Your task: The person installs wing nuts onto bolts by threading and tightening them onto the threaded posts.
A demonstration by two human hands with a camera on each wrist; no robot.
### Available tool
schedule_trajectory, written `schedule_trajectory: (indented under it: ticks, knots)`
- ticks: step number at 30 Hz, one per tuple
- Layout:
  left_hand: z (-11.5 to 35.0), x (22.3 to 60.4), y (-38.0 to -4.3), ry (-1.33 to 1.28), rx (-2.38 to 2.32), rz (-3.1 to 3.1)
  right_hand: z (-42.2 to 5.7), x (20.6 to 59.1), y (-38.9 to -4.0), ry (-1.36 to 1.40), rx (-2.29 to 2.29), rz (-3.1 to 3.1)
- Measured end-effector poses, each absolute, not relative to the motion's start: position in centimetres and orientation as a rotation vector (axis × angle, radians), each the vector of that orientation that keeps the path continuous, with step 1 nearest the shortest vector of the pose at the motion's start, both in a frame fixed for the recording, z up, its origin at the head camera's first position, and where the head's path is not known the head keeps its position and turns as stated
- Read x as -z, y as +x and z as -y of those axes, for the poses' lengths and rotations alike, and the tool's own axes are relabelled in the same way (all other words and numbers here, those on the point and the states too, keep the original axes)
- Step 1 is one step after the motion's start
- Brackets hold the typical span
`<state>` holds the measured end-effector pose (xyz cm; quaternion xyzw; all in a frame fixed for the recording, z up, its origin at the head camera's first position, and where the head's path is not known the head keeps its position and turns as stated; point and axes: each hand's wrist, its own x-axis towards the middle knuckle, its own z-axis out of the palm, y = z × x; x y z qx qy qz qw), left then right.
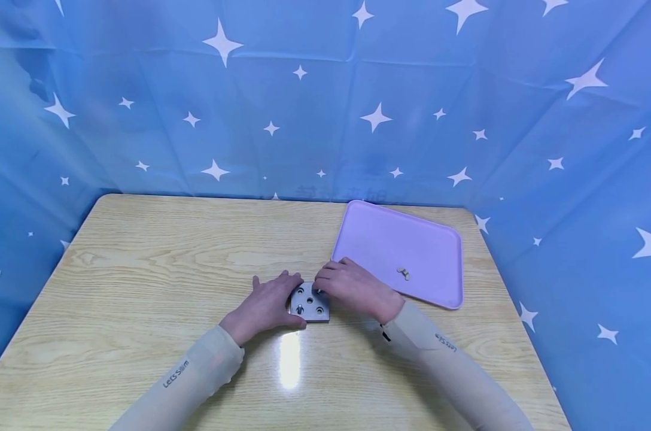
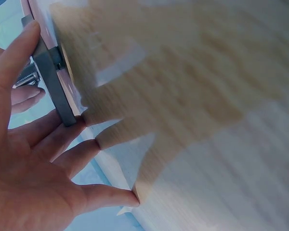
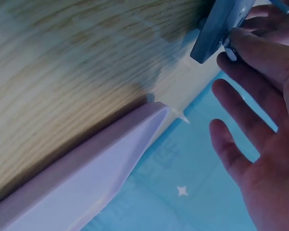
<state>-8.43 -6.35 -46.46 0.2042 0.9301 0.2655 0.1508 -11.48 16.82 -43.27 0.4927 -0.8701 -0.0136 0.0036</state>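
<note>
- One metal plate (image 1: 310, 307) lies on the table (image 1: 142, 287), left of the lilac tray (image 1: 395, 233); holes mark its upper face. One upright fitting (image 1: 300, 309), apparently a screw, stands at the near left hole.
- Step in hand, as judged: fingertip work on a second fitting (image 3: 230, 52) at the plate's far right corner; whether it goes in or comes out cannot be told. Good practice is to hold it square to the face, turn it lightly and ease off if it tilts or binds. The plate is best braced at its edges, clear of the holes.
- Left hand (image 1: 265, 303): spread wide, gripping the plate between the thumb at the near edge and fingers at the far edge.
- Right hand (image 1: 355, 287): thumb and forefinger brought nearly together, pinching the second fitting; the other visible fingers extend loosely, apart from the plate.
- Brass-coloured pieces (image 1: 403, 273): in the tray's near part, touched by neither hand.
</note>
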Motion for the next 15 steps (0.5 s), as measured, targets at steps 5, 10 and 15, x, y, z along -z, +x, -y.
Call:
schedule_trajectory:
  ticks: [5,10,15]
  knots:
    - [6.3,46.5,-8.4,0.580,-0.757,-2.670,-16.3,43.9,-11.5,1.477,0.015,2.693]
    - [6.3,46.4,-8.4,0.571,-0.756,-2.665,-15.9,44.4,-11.4,1.410,-0.043,2.705]
    - [6.3,46.4,-8.4,0.574,-0.758,-2.664,-15.3,44.5,-11.2,1.363,-0.135,2.777]
